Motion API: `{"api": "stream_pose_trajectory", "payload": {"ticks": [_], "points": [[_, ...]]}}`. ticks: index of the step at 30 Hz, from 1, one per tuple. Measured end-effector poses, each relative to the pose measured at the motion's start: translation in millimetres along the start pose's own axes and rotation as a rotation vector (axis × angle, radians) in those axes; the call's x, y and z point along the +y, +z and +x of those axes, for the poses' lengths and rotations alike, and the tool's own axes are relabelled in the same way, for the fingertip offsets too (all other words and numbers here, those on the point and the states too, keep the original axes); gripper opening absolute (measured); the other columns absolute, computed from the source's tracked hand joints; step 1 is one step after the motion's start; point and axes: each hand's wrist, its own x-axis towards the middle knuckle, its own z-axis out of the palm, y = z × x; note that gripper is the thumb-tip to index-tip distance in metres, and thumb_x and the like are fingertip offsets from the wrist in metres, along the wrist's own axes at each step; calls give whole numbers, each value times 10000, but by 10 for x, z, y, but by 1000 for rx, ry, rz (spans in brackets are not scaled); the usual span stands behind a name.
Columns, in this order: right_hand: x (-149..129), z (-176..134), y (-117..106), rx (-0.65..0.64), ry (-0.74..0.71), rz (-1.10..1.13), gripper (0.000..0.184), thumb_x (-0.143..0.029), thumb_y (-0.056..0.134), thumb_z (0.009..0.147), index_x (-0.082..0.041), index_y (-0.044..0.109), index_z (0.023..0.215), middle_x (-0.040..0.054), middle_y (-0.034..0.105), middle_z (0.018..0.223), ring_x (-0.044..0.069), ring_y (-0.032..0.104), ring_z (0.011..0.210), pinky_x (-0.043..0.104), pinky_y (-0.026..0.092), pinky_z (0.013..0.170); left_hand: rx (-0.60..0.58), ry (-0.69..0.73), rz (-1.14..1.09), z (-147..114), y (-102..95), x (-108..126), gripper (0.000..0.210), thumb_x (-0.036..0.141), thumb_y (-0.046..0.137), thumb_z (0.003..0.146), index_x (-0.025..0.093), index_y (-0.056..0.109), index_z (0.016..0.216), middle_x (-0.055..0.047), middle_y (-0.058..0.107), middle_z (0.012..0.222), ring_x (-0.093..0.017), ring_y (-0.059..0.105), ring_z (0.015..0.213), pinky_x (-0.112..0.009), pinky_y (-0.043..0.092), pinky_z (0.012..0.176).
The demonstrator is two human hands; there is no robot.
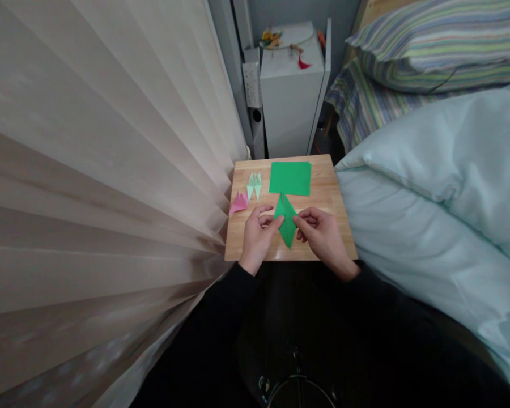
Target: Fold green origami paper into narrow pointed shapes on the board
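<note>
A green paper folded into a long diamond (286, 221) is held just over the wooden table, one tip pointing at me. My left hand (259, 231) grips its left edge, the thumb lying on the paper and the index finger curved beside it. On the opposite edge, my right hand (318, 229) pinches the paper between thumb and curled fingers. Flat green sheets (290, 178) lie just beyond the diamond. To the left sit a pale green folded paper piece (254, 185) and a pink folded paper piece (239, 202).
The small wooden table (327, 181) has a pleated curtain (153, 170) close on its left. A bed with a pale blue quilt (429, 187) and a striped pillow (442, 48) borders the right. Behind stands a white cabinet (291, 107) with small ornaments on top.
</note>
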Motion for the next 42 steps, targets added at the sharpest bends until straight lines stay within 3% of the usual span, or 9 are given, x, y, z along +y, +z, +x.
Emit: {"api": "stream_pose_trajectory", "payload": {"ticks": [4,14,19,25,27,31,36,39,42], "points": [[2,-8,13,-3,38,22,324,-497,751,790,-202,619,765,-16,608,535,131,560,458,256,422,444,-128,-93,-113,-42,20,17,332,358,829,758,158,678,975,-40,767,909,-139,700,787,-258,536,747],[-46,50,-113,-131,-149,-152,260,-459,670,889,-205,718,866,23,679,723,141,552,579,281,433,523,-242,-204,-162,-73,-27,86,409,453,830,788,166,648,1015,-60,781,837,-190,760,708,-295,601,679],[-67,87,-174,-151,-159,-186,216,-379,730,838,-202,682,951,30,684,827,142,584,621,280,462,538,-328,-254,-155,-82,-51,132,373,432,810,807,183,635,1023,-9,708,769,-111,661,551,-208,486,513],[-129,42,-174,-194,-94,2,681,-249,816,743,-281,486,1338,41,692,1141,139,688,677,294,569,601,-331,-305,-157,-79,-70,160,339,338,834,776,168,661,1012,17,633,751,-35,519,487,-167,305,435],[-148,27,-172,-250,-61,37,570,-244,826,733,-261,586,1249,29,722,1070,146,700,707,286,579,612,-332,-350,-186,-61,-93,165,410,307,865,735,173,657,1062,22,635,742,-20,469,460,-162,259,424],[-144,37,-179,-270,5,74,235,-325,865,700,-204,732,850,24,756,844,165,717,713,278,589,599,-328,-347,-179,-29,-131,187,509,305,888,710,176,645,1139,31,629,687,-19,434,442,-153,245,414],[-104,110,-210,-105,64,115,332,-411,938,594,-190,735,737,10,721,650,153,685,586,241,551,487,-216,-196,-164,-45,-133,257,586,449,818,800,222,587,1288,38,656,703,-93,616,509,-194,484,498],[-85,132,-221,-32,47,109,341,-427,936,603,-187,745,750,11,725,654,142,666,548,237,548,457,-243,-154,-206,-63,-126,305,537,527,792,813,218,619,1216,22,683,761,-129,696,574,-234,569,561],[-83,126,-217,15,9,105,331,-422,922,635,-189,756,803,4,729,673,131,654,524,241,561,457,-290,-172,-229,-67,-125,319,495,475,844,778,197,641,1134,-5,727,825,-139,735,640,-240,602,638]]}}
